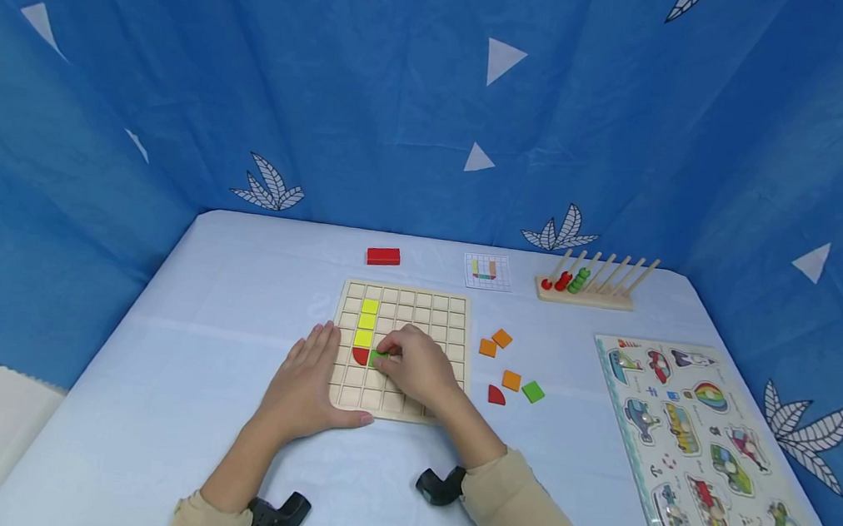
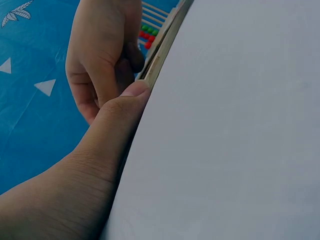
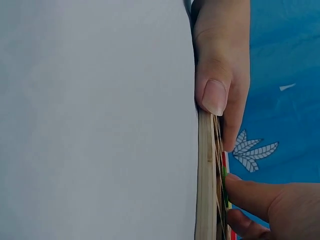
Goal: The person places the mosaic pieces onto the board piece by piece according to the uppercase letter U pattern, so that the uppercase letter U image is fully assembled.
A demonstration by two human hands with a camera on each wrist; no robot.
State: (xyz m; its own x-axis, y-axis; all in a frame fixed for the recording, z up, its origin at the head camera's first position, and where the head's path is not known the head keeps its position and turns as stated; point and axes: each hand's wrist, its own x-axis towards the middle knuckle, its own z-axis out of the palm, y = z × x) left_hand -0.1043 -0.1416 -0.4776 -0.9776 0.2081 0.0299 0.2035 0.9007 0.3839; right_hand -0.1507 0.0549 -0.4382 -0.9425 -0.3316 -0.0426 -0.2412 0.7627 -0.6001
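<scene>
The right hand (image 1: 416,365) has its fingers curled and pinches a green square tile (image 1: 373,360), which lies on the wooden grid board (image 1: 422,314), just beside the red quarter-circle tile (image 1: 360,356). The left hand (image 1: 309,383) is spread, its thumb touching the board's near edge. The green tile seems light, stiff and perhaps a little slippery; opposite edges should give the best hold.
</scene>
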